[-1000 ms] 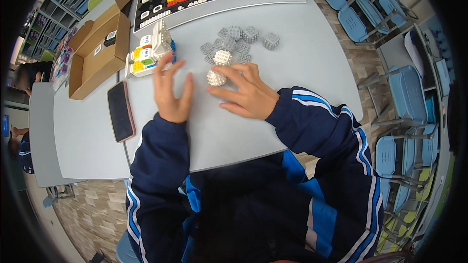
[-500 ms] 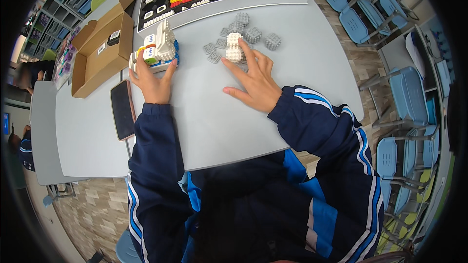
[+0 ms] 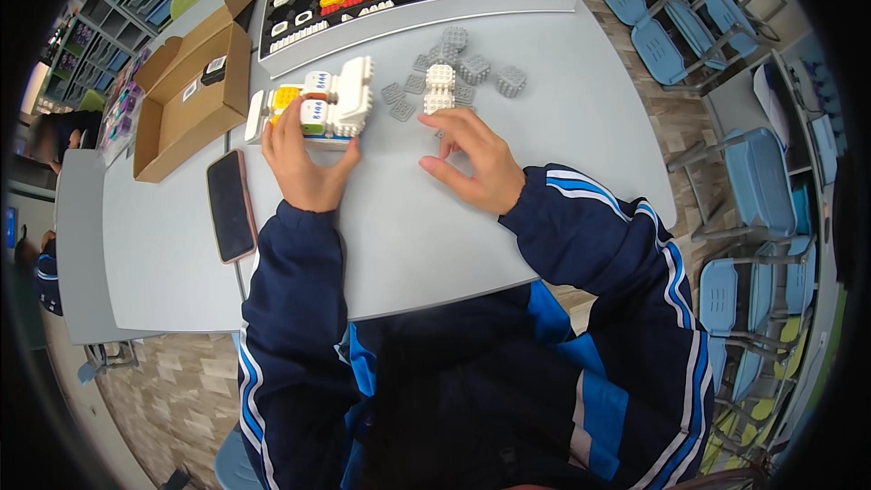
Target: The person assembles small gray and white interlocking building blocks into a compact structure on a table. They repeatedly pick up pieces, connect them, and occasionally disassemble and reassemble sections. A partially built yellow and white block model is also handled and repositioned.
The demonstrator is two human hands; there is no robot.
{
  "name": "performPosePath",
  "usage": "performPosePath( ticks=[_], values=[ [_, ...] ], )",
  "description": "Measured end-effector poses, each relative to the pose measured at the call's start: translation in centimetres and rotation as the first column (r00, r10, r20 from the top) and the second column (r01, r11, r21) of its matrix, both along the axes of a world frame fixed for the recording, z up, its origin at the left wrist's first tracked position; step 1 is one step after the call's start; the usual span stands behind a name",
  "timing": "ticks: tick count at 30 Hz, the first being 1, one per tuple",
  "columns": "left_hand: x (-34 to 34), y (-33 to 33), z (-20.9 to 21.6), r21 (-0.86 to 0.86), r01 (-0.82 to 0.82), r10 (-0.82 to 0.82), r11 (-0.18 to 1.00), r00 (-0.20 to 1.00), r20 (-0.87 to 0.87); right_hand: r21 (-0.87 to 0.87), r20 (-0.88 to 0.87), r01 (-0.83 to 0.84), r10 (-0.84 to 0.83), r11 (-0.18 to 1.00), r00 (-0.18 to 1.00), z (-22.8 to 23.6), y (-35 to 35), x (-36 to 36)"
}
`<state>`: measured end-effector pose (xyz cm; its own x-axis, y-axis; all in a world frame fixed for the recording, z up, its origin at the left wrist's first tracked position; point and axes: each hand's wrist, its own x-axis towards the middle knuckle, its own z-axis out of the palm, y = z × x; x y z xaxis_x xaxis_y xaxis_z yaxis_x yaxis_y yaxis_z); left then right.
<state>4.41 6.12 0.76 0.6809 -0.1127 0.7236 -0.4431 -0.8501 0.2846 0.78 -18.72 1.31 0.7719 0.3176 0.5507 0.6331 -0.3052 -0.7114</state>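
Observation:
My left hand (image 3: 307,171) is closed around the near side of a block model (image 3: 348,98), thumb and fingers gripping its lower edge. The model is mostly white and studded, with yellow, orange, green and blue parts. To its right, a white studded block piece (image 3: 440,83) lies among several loose grey studded blocks (image 3: 474,68). My right hand (image 3: 483,163) hovers at the near end of the white piece, thumb and index finger apart with nothing between them. Whether a fingertip touches the white piece I cannot tell.
A black-lined parts tray (image 3: 399,14) with coloured blocks runs along the table's far edge. An open cardboard box (image 3: 204,104) stands at the left, with a phone (image 3: 231,207) lying nearer me. Blue chairs (image 3: 760,177) line the right side beyond the grey table (image 3: 426,254).
My left hand has shifted right with the block model, which is now tipped so more of its top shows. My right hand has drawn back slightly from the white piece.

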Motion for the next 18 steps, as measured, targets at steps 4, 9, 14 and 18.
performPosePath(
  ticks=[4, 9, 14, 18],
  values=[
    [-1.1, -1.5, 0.9, 0.075, 0.096, -0.096, 0.993, 0.995, 0.006, 0.262, -0.333, -0.038, 0.127, 0.964, 0.934, -0.6, 0.0, 0.2],
    [-2.0, -2.0, 1.7, 0.136, 0.155, -0.153, 0.978, 0.988, -0.025, 0.552, -0.622, -0.073, 0.468, 0.831, 0.628, -0.2, 0.0, 0.5],
    [-2.1, -2.2, 1.4, 0.211, 0.221, -0.226, 0.952, 0.974, 0.0, 0.639, -0.679, -0.055, 0.596, 0.768, 0.428, 0.0, -0.5, 1.2],
    [-2.2, -2.3, 1.2, 0.271, 0.245, -0.256, 0.931, 0.967, 0.008, 0.641, -0.697, -0.014, 0.589, 0.768, 0.409, 0.4, -0.6, 1.2]
  ],
)
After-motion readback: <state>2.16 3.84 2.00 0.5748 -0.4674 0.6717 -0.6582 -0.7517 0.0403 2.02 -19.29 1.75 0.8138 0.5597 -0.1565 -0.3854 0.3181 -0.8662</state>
